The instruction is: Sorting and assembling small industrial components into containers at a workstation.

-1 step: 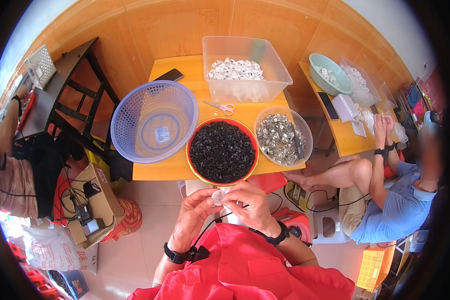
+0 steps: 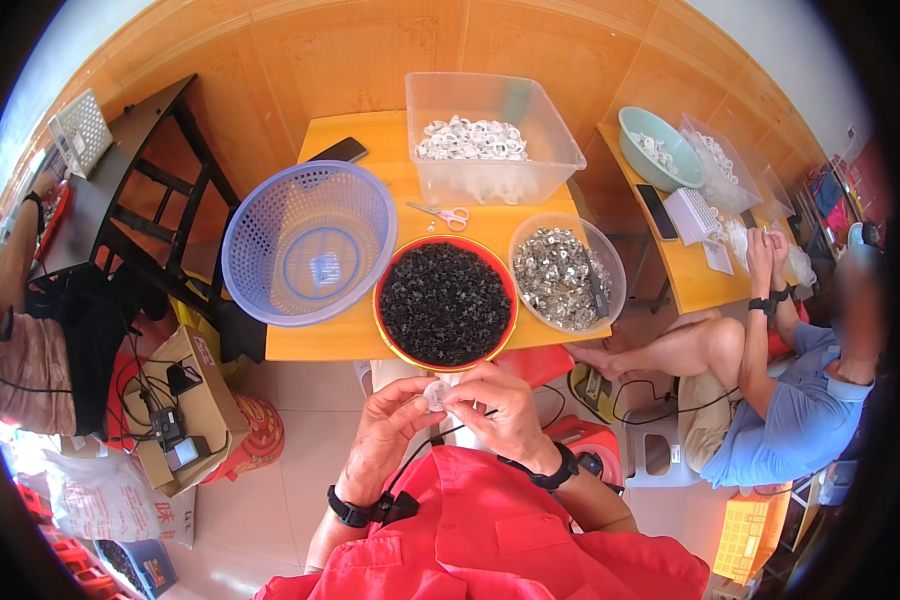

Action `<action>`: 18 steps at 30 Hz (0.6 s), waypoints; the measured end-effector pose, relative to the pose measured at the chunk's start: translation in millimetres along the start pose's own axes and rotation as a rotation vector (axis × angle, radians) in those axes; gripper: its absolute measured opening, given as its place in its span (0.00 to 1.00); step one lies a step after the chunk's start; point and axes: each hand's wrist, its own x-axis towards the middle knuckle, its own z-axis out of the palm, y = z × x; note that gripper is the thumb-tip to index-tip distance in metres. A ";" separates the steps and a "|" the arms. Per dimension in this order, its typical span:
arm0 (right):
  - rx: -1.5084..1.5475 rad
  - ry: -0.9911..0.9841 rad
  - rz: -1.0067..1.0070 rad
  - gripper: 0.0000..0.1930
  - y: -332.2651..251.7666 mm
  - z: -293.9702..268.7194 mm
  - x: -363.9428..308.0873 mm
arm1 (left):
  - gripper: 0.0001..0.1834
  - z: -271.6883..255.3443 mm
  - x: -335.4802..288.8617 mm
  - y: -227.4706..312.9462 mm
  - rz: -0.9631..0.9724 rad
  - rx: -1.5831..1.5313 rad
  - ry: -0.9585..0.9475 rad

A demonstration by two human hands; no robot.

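Between my two hands, just in front of the table's near edge, is a small round white plastic part [image 2: 434,395]. My left hand [image 2: 390,417] pinches its left side between thumb and fingertips. The fingers of my right hand [image 2: 498,407] are closed at its right side; whether they also hold a smaller piece cannot be made out. Right beyond my hands stands a red-rimmed round tray [image 2: 513,318] full of small black parts [image 2: 444,303]. A clear round tub [image 2: 618,262] of small metal pieces [image 2: 558,278] is to its right.
A blue-purple basket [image 2: 260,290] stands at the table's left. Behind are a clear bin [image 2: 560,175] of white parts, pink-handled scissors [image 2: 454,217] and a black phone [image 2: 342,151]. One person [image 2: 790,390] works at a table on the right, another [image 2: 25,350] at the left.
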 end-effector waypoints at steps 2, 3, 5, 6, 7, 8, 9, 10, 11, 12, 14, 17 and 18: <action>0.004 0.007 0.012 0.07 0.3 1.4 -0.5 | 0.13 -0.3 -0.5 0.6 0.001 0.012 0.004; 0.004 0.007 0.013 0.07 0.5 1.6 -0.5 | 0.13 -0.2 -0.4 0.9 0.000 0.025 0.007; -0.009 0.004 0.004 0.07 0.8 1.9 -0.4 | 0.13 0.2 -0.6 1.2 0.001 0.032 0.012; -0.008 0.004 0.004 0.07 1.2 1.9 -0.5 | 0.13 0.4 -0.9 1.4 0.003 0.039 0.016; -0.022 0.001 -0.015 0.07 1.9 1.8 -0.7 | 0.13 0.7 -1.3 1.6 0.003 0.039 0.017; -0.035 -0.001 -0.035 0.07 2.5 1.6 -0.9 | 0.13 1.2 -1.4 1.8 0.007 0.041 0.013; -0.035 0.000 -0.034 0.07 3.0 1.7 -1.2 | 0.13 1.6 -1.6 1.9 0.011 0.043 0.010; -0.043 -0.009 -0.044 0.06 3.5 1.7 -1.6 | 0.13 2.2 -1.6 2.1 0.010 0.044 0.009; -0.050 -0.018 -0.055 0.06 3.7 1.7 -1.9 | 0.13 2.8 -1.6 2.3 0.008 0.046 0.013; -0.049 -0.018 -0.055 0.06 3.6 1.7 -2.5 | 0.13 3.2 -1.6 2.4 0.006 0.049 0.017; -0.083 -0.011 -0.057 0.06 3.2 2.3 -3.8 | 0.13 3.4 -1.7 2.5 0.006 0.059 0.024; -0.132 0.008 -0.061 0.07 2.0 3.6 -5.7 | 0.13 4.0 -1.9 2.4 0.001 0.080 0.040; -0.133 0.011 -0.058 0.07 0.9 4.9 -6.2 | 0.13 4.3 -1.7 2.2 -0.002 0.091 0.048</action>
